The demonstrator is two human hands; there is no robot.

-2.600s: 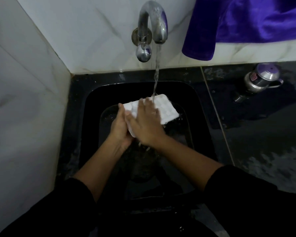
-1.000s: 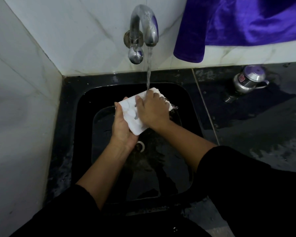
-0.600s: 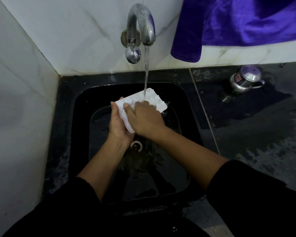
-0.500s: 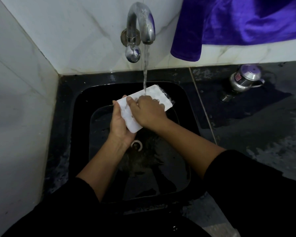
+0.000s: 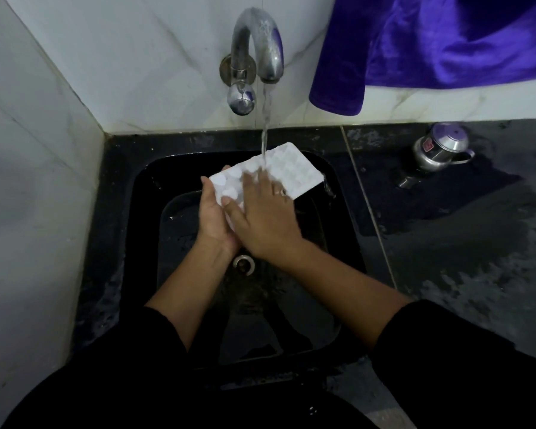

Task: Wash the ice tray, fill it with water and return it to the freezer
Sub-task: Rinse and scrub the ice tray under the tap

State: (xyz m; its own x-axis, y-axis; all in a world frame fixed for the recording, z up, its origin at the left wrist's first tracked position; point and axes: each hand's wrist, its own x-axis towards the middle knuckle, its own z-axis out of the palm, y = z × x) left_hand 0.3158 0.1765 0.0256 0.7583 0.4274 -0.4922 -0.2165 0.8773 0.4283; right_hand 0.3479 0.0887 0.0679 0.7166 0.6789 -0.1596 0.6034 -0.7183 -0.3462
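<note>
A white ice tray [image 5: 291,170] with many small cells is held tilted over the black sink [image 5: 143,193], under the running stream from the steel tap [image 5: 257,51]. My left hand [image 5: 212,218] grips the tray's near left end from below, thumb at its edge. My right hand [image 5: 265,218] lies flat on the tray's top, fingers straight and pressed on the cells. Water strikes the tray just beyond my right fingertips.
A steel drain ring [image 5: 244,264] shows in the sink bottom under my wrists. On the wet dark counter [image 5: 477,258] to the right stands a small steel lidded pot [image 5: 440,148]. A purple cloth [image 5: 446,41] hangs over the marble wall behind. White marble walls close in on the left.
My right hand has slid back toward me along the tray, uncovering more of its far end. The left hand keeps its grip and the water keeps running.
</note>
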